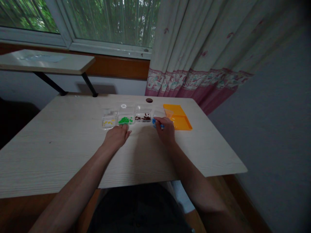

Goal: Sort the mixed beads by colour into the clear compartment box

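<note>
A row of small clear boxes stands on the pale wooden table [60, 152]. One holds yellow beads [108, 122], one green beads [125, 120], one dark brown beads [143, 118], and one blue beads [154, 121]. My left hand [116, 136] lies on the table just in front of the green box, fingers together and touching its near edge. My right hand [165, 130] rests at the blue box with its fingers curled in a pinch; what they hold is hidden. An orange tray [178, 118] lies to the right of that hand.
A round cable hole [149, 100] sits at the table's far edge. Behind it are a window, a patterned curtain [194, 64] and a raised shelf on black legs [46, 61] at the left. A grey wall runs along the right.
</note>
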`<state>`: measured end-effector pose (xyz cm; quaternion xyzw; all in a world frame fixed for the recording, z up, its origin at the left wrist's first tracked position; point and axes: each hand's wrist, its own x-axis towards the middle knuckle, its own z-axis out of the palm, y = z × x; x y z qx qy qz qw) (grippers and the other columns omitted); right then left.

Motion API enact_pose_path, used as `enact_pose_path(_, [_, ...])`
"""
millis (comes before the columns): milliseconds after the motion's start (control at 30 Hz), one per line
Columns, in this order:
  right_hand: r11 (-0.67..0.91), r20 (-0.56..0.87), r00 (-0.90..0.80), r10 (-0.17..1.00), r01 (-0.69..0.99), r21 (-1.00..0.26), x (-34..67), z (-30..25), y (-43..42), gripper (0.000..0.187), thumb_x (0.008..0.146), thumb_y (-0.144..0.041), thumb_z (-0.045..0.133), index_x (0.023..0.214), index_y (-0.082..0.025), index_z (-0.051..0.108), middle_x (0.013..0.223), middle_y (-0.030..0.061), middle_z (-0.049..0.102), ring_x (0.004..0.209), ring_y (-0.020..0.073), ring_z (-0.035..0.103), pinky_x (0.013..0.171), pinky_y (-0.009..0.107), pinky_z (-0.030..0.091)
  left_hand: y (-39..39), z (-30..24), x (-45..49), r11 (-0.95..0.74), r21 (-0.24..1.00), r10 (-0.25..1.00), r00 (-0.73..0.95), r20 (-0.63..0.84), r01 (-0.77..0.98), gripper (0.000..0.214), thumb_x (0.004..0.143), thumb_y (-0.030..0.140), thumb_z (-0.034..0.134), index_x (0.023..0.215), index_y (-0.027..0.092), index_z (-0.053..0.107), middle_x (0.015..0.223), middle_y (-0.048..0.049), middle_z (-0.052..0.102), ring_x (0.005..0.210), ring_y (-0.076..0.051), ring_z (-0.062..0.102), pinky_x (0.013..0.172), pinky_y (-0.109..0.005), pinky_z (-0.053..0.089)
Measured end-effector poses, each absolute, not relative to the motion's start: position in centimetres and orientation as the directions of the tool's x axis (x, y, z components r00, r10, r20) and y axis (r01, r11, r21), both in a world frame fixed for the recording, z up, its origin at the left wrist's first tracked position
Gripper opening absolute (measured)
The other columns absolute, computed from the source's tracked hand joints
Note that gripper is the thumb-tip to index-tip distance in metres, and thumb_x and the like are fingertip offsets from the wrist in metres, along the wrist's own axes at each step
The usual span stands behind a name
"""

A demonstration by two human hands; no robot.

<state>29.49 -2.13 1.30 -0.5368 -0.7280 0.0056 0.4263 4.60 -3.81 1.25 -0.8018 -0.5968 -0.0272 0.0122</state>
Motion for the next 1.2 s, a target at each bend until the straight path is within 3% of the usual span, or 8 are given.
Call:
enact_pose_path(267, [0.438,0.599,-0.085,0.796,0.764,-0.474,29.4,0.9,-2.0,0.029,0.093,-0.023,0.049,0.106,-0.021,0.074,0.086,0.0054,0.071,0.082,0.0196,0.061,0.079,0.032,0.044,-3.3,0.6,4.8,-0.296,-0.008,0.953,0.295,0.060,0.955,0.037,0.102,0.040,0.030,0.112,0.017,0.058,0.105,-0.0130,0.070,0.090,-0.027,0.067,0.072,-0.035,0.048])
enact_pose_path(633, [0.464,0.592,-0.121,0.797,0.751,-0.471,29.0,0.6,-2.0,0.028,0.089,-0.020,0.052,0.104,-0.021,0.075,0.085,0.0049,0.071,0.083,0.0196,0.062,0.081,0.032,0.043,-3.1,0.3,4.9,-0.364,0.032,0.923,0.356,0.146,0.931,0.031,0.099,0.030,0.038,0.103,0.014,0.065,0.102,-0.0125,0.068,0.101,-0.027,0.061,0.087,-0.037,0.048])
enact_pose_path(933, [0.532,0.576,-0.201,0.792,0.690,-0.491,28.5,-0.2,-1.9,0.029,0.088,-0.017,0.053,0.106,-0.022,0.074,0.086,0.0038,0.072,0.083,0.0177,0.063,0.081,0.031,0.045,-3.2,0.4,5.3,-0.285,-0.024,0.944,0.285,0.166,0.958,0.033,0.099,0.029,0.036,0.097,0.013,0.065,0.097,-0.0149,0.068,0.096,-0.028,0.063,0.081,-0.038,0.048])
enact_pose_path(1033, [0.599,0.583,-0.274,0.765,0.636,-0.487,28.1,-0.3,-2.1,0.028,0.087,-0.017,0.053,0.105,-0.023,0.074,0.081,0.0028,0.070,0.076,0.0162,0.063,0.079,0.030,0.047,-3.0,0.3,5.1,-0.302,0.079,0.939,0.282,0.198,0.950,0.031,0.099,0.030,0.037,0.094,0.016,0.063,0.094,-0.0130,0.067,0.096,-0.027,0.063,0.084,-0.037,0.048])
enact_pose_path(1200, [0.696,0.565,-0.427,0.706,0.564,-0.444,27.1,-0.6,-2.5,0.026,0.091,-0.022,0.056,0.110,-0.025,0.073,0.081,0.0025,0.071,0.077,0.0157,0.064,0.078,0.030,0.046,-2.9,0.0,5.2,-0.477,0.411,0.871,0.358,0.336,0.777,0.037,0.102,0.035,0.030,0.087,0.019,0.059,0.089,-0.0090,0.062,0.091,-0.022,0.058,0.084,-0.034,0.047])
